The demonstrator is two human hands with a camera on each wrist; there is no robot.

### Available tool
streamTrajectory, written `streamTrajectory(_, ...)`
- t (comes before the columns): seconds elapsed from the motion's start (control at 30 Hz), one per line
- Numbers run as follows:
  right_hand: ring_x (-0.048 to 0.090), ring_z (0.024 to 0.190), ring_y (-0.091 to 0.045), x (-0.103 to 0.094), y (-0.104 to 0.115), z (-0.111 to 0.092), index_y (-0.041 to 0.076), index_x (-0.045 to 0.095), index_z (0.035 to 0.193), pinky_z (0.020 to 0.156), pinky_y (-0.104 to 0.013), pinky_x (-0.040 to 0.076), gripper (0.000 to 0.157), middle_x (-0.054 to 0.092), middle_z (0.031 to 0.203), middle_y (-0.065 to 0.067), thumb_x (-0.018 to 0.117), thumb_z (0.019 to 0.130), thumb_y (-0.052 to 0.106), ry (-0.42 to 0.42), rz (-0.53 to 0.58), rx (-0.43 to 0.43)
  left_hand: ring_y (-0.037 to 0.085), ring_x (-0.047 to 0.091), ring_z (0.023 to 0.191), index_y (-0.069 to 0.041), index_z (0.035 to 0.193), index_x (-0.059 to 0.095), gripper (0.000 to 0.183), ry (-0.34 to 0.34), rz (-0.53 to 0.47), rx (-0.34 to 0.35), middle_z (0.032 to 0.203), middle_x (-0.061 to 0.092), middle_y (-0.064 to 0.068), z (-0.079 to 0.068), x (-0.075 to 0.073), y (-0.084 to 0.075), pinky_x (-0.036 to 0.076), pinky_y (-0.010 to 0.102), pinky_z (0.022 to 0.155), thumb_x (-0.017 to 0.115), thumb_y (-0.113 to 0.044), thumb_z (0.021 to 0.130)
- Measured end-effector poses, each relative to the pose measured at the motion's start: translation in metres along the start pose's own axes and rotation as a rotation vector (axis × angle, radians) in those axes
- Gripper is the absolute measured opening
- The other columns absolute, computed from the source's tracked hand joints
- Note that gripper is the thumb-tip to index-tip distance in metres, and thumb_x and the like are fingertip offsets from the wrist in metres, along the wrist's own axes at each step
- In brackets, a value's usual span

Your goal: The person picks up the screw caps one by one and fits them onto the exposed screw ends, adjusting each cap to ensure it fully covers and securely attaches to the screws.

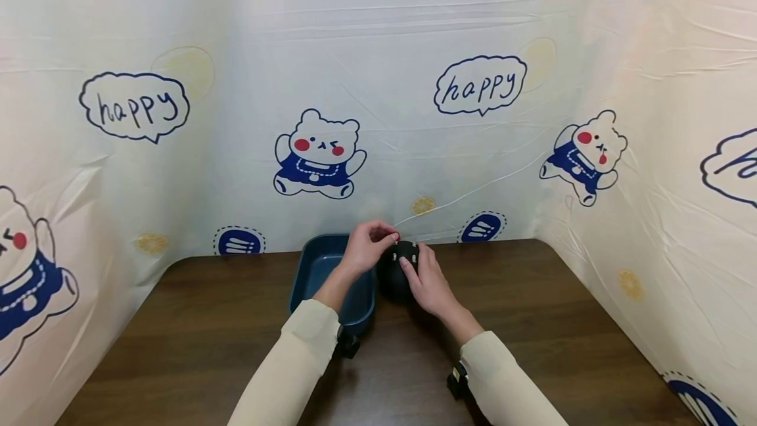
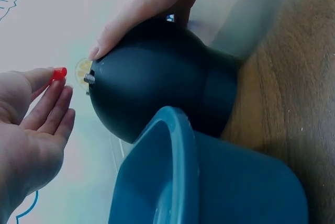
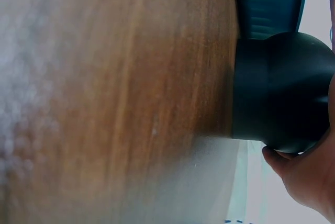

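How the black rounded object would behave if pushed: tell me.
The black rounded object would probably slide rather than roll, standing on its straight-sided base. Its smooth, faintly shiny surface may be slippery. It looks stiff: no dent shows where the right hand holds it.

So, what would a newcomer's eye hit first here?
Likely the small bright-red piece pinched in the left-hand grip, near the threaded metal studs atop the rounded matte-black object. The right-hand grip holds that object on the brown wood-grain table, beside a glossy blue bin. Behind, blue-outlined cartoon bears dot the white sheet.
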State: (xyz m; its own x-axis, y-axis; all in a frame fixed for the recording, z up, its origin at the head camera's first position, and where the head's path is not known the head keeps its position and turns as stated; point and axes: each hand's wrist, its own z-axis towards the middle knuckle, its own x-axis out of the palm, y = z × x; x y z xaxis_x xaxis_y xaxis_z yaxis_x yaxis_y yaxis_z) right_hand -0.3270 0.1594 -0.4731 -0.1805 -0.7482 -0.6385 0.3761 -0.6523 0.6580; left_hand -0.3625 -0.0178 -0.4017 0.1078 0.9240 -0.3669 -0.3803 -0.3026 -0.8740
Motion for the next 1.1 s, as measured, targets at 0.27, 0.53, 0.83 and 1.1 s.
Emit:
streamTrajectory(0.27,0.043,0.136,-0.043,0.000,0.000,-0.001,-0.003,0.028,0.153,0.112,-0.056,0.039,0.063,0.037,0.151,-0.027,0.044,0.110,0.040,0.001,0.002,-0.002,0.020,0.071,0.096,-0.006,0.104,0.077,0.012,-0.017,-0.022,0.021,0.098,0.076,0.004,0.004,0.006,0.002,0.057,0.041,0.091,0.075,-0.012,0.094)
streamTrajectory(0.53,0.043,0.138,-0.041,0.001,0.000,-0.002,-0.003,0.029,0.154,0.112,-0.055,0.039,0.064,0.037,0.153,-0.026,0.043,0.110,0.041,0.000,0.007,0.002,0.017,0.071,0.096,-0.010,0.101,0.079,0.009,-0.034,-0.001,0.016,0.098,0.076,0.002,0.005,0.011,0.004,0.057,0.039,0.091,0.076,-0.015,0.094)
streamTrajectory(0.83,0.044,0.137,-0.042,0.002,-0.002,0.000,-0.004,0.030,0.153,0.112,-0.056,0.039,0.064,0.038,0.152,-0.027,0.044,0.110,0.041,-0.013,-0.003,-0.014,0.018,0.071,0.099,-0.010,0.102,0.080,0.010,-0.054,0.027,0.007,0.099,0.076,0.002,0.006,0.018,0.005,0.056,0.040,0.093,0.076,-0.015,0.093)
streamTrajectory(1.1,0.044,0.136,-0.042,0.003,-0.002,0.000,-0.004,0.029,0.153,0.111,-0.056,0.040,0.064,0.038,0.151,-0.027,0.044,0.110,0.041,-0.014,-0.010,-0.016,0.019,0.071,0.099,-0.010,0.099,0.080,0.009,-0.063,0.019,0.006,0.098,0.076,0.002,0.007,0.023,0.004,0.056,0.040,0.094,0.077,-0.013,0.092)
